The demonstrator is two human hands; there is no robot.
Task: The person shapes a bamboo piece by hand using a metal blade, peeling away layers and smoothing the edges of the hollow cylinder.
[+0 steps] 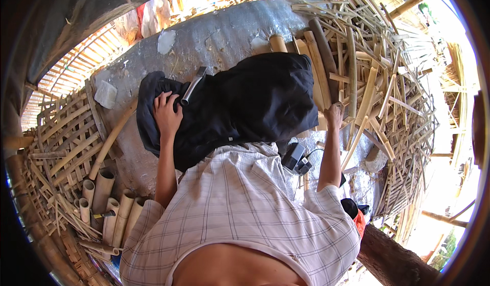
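Note:
My left hand (167, 114) lies on my left knee, over black trousers (265, 89), with its fingers spread and nothing in them. Beside it on my lap rests a tool (192, 88) with a shiny, tube-like metal handle and a short dark head; its exact kind is unclear. My right hand (334, 115) is out to the right, past my other knee. Its fingers are curled round the near end of a dark brown bamboo pole (324, 51). A paler split bamboo length (317, 71) lies alongside that pole, its lower end close to my hand.
Loose bamboo strips (377, 92) are heaped on the right. Cut bamboo tubes (104, 186) stand at the lower left, near a woven bamboo lattice (64, 133). A grey sheet (214, 36) covers the ground ahead. Small black devices (296, 158) sit by my right hip.

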